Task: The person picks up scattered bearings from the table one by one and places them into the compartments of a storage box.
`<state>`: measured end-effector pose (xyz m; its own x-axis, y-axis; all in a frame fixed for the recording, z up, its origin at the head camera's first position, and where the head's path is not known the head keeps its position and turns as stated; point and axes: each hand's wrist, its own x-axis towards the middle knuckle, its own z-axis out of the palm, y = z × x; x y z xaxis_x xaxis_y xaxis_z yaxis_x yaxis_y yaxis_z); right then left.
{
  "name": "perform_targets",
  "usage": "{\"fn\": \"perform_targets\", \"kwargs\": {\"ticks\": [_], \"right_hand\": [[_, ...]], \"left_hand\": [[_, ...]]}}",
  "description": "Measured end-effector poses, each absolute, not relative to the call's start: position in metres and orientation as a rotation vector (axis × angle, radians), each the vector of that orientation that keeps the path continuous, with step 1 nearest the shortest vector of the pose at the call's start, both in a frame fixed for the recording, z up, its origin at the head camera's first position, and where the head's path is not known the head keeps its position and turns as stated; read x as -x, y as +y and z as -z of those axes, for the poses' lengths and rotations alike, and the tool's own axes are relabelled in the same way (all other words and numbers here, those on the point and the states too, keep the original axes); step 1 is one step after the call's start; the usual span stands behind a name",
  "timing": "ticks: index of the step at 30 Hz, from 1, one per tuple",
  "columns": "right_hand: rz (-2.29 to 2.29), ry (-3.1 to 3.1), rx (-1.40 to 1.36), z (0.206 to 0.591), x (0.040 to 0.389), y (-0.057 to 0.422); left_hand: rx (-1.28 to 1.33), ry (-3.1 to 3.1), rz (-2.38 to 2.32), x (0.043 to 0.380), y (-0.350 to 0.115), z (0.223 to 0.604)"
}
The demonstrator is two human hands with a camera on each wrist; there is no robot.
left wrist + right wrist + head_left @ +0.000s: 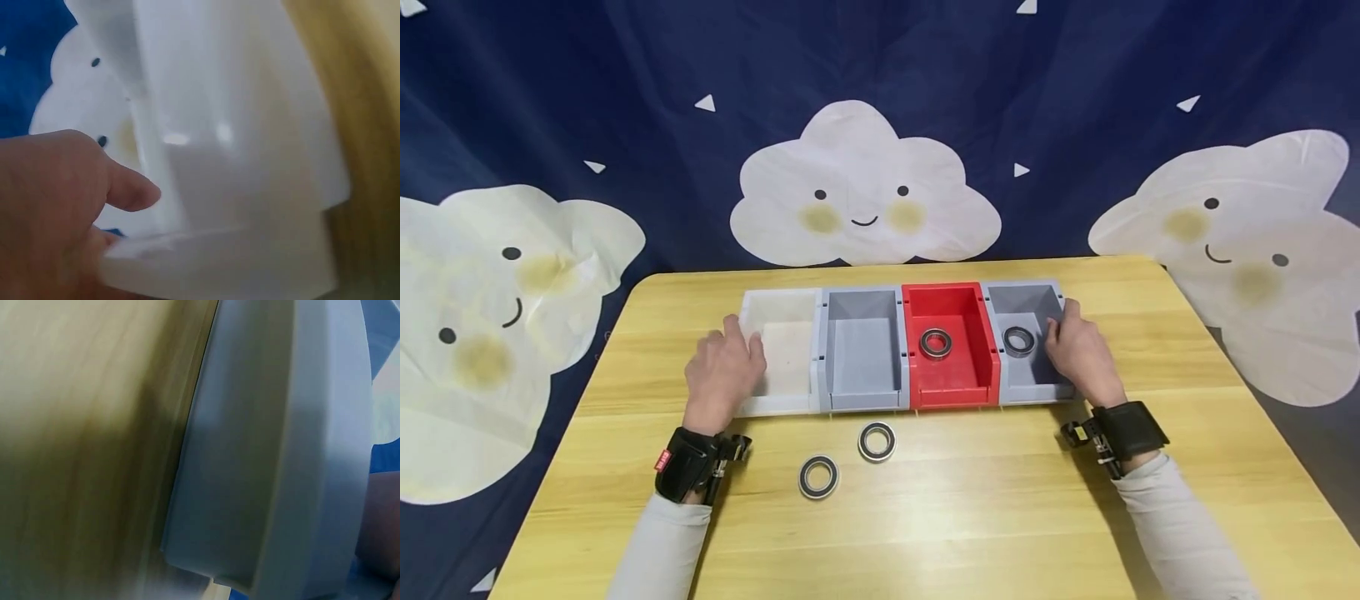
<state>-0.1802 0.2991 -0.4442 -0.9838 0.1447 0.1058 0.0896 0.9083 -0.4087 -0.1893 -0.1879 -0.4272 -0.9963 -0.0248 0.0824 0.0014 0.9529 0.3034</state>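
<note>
Four-sided plastic bins stand joined side by side in a row. At the left end, my left hand [724, 375] grips the outer wall of the white bin [781, 406], thumb on the inner side, as the left wrist view also shows with the thumb over the white wall [206, 125]. My right hand [1081, 352] holds the outer wall of the right-end grey bin [1036, 392]; in the right wrist view the grey bin [250, 456] covers most of that hand. One ball bearing [1018, 353] lies in this grey bin, another bearing [936, 354] in the red bin [953, 398].
Between the white and red bins sits another grey bin [863, 400]. Two more bearings lie on the wooden table [970, 517] in front of the row: a nearer bearing [803, 482] and a farther bearing [863, 450]. A dark blue curtain [670, 50] with clouds hangs behind.
</note>
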Motion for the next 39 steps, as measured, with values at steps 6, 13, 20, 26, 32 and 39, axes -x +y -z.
{"fn": "perform_targets", "kwargs": {"ticks": [6,13,20,26,32,39], "right_hand": [[-0.642,-2.962,0.201,0.445,0.180,0.299],[-0.648,-2.949,0.187,0.443,0.182,0.300],[-0.629,-2.953,0.172,0.443,0.182,0.302],[-0.619,-2.969,0.164,0.444,0.180,0.302],[-0.615,-2.978,0.158,0.445,0.179,0.302],[-0.617,-2.970,0.160,0.445,0.181,0.301]], "left_hand": [[0.226,-2.716,0.461,0.164,-0.161,0.406],[0.600,-2.811,0.567,0.123,-0.119,0.386],[0.989,-2.813,0.402,0.099,-0.090,0.408],[1.117,-2.838,0.338,0.087,-0.077,0.428],[1.142,-2.840,0.150,0.084,-0.072,0.441],[1.163,-2.884,0.097,0.084,-0.066,0.449]]}}
